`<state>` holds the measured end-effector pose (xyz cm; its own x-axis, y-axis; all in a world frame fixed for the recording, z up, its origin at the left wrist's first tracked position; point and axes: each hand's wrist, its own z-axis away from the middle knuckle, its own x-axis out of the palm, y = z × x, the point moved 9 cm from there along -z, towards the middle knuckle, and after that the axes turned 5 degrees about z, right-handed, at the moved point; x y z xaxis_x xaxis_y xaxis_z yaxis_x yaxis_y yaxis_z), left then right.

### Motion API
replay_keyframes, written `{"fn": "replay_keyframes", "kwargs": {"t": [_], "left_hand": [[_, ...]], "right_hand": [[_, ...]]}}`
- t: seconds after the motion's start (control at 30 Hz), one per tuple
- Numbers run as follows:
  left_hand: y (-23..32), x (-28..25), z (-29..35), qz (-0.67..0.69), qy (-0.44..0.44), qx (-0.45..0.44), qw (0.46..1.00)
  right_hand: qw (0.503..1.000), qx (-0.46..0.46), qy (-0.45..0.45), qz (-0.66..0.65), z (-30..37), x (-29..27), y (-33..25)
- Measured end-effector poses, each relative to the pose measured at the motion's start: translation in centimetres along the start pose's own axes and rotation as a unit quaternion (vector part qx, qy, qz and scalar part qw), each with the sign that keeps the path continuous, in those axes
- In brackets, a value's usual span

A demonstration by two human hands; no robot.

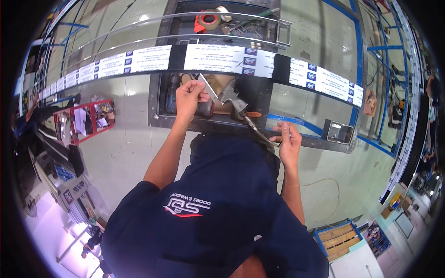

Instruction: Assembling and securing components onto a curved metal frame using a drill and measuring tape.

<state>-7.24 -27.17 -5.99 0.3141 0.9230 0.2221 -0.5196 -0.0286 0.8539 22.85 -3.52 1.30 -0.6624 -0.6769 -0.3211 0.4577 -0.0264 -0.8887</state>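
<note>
My left hand [189,95] pinches a small silver angled metal piece [209,89] just under a long aluminium profile [213,58] wrapped in white printed film with black bands. My right hand [288,141] is closed on a thin hose or rod [263,134] that runs up to a silver hand tool [235,99] with an orange fitting [253,114]. The tool lies in a dark metal tray [157,111] between my hands. My navy shirt fills the lower middle and hides what is below the tray.
A second bare metal rail [139,23] curves behind the profile. A red tape roll [207,21] and other bits sit in the tray's far part. A red cart [83,118] stands left, blue frames [359,55] right, a wooden pallet [338,236] lower right.
</note>
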Motion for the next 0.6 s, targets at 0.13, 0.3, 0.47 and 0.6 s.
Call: {"fn": "replay_keyframes", "kwargs": {"t": [0.13, 0.3, 0.47, 0.6], "left_hand": [[0.6, -4.6, 1.1, 0.072, 0.075, 0.027, 0.994], [-0.8, -8.2, 2.9, 0.114, 0.112, 0.020, 0.987], [-3.2, -11.2, 6.7, 0.124, 0.142, 0.018, 0.982], [-5.5, -12.3, 9.3, 0.140, 0.175, 0.003, 0.975]], "right_hand": [[0.993, 0.033, -0.095, -0.066, 1.7, 1.7, -0.8], [0.990, 0.007, -0.052, 0.129, 2.8, 1.3, 3.1], [0.989, 0.033, -0.081, 0.115, 3.1, 2.7, 2.5], [0.980, -0.054, -0.102, 0.159, 2.6, 2.2, 0.5]]}}
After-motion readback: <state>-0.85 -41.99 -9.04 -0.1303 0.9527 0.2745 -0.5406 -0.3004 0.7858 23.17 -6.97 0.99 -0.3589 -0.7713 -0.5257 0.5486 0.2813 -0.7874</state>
